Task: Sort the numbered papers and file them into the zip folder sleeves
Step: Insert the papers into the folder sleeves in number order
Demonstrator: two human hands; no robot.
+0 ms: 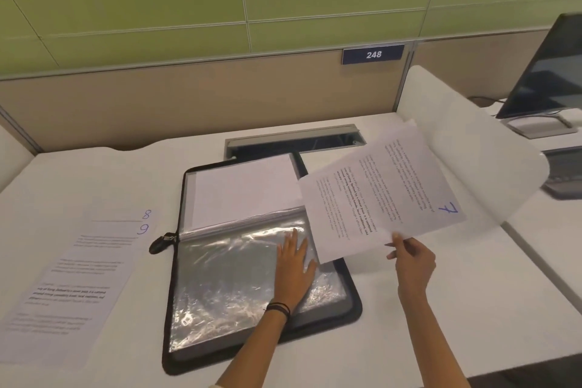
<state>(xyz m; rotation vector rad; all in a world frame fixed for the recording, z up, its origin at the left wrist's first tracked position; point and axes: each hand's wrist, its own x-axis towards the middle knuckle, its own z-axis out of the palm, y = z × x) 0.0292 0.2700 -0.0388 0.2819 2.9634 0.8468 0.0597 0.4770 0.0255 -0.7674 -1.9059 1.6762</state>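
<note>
The right hand (412, 257) pinches the near edge of the sheet marked 7 (371, 192) between thumb and fingers, holding it lifted above the surface (94, 173), so that grip is closed on paper. The left hand (294, 264) lies flat, fingers straight, pressing the empty plastic sleeve (226, 277) in the near half of the open zip folder (176, 277). The sheet hangs just right of that sleeve, overlapping the folder's right edge, its long axis slanting from near-left to far-right. It probably must swing leftward and square up to enter. The sheets marked 8 and 9 (78, 277) wait well to the left.
</note>
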